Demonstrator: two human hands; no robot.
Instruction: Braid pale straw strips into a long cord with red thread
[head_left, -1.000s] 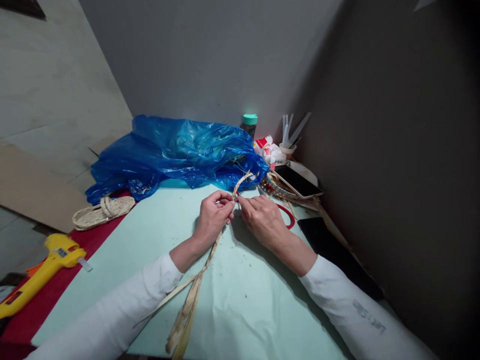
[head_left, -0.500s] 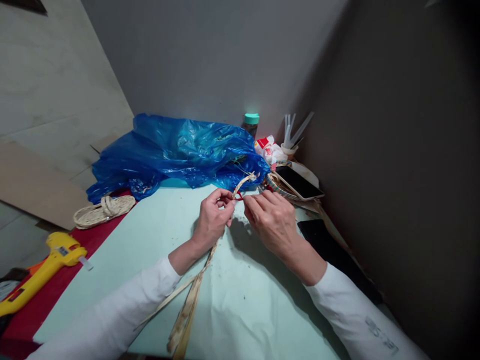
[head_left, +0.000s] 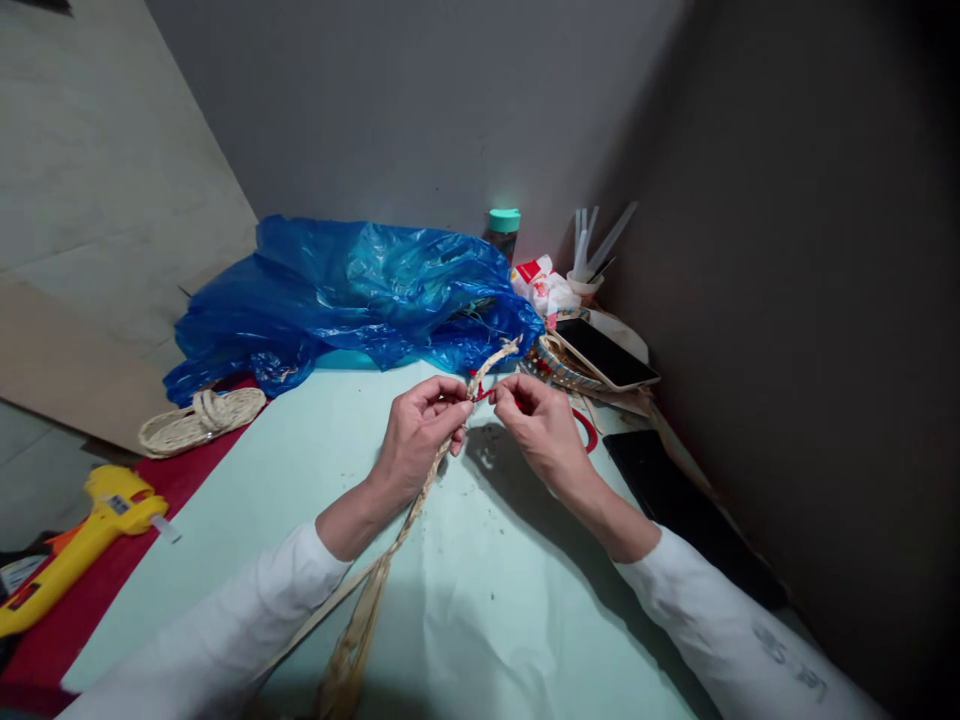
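Observation:
My left hand [head_left: 427,430] pinches a braided straw cord [head_left: 426,490] near its upper end, which curves up past the fingertips. Below that hand the braid parts into loose, flat fibre strands [head_left: 358,625] hanging toward me. Close on the right, my right hand [head_left: 538,415] has thumb and forefinger pinched on a thin red strip [head_left: 486,394] that runs to the braid at the left fingertips. Whether the strip goes round the braid is too small to tell. A red ring-shaped thing [head_left: 589,430] shows partly behind my right hand.
A blue plastic bag [head_left: 360,290] lies at the back. A woven straw slipper [head_left: 202,422] and a yellow glue gun [head_left: 90,540] are on the left. Right of my hands are a tablet-like device [head_left: 606,352], a flat black object [head_left: 690,515] and a cup of glue sticks [head_left: 586,285].
My right hand has turned, so its pinched thumb and forefinger now show. The red ring-shaped thing has come into sight behind it. My left hand keeps its hold on the braid.

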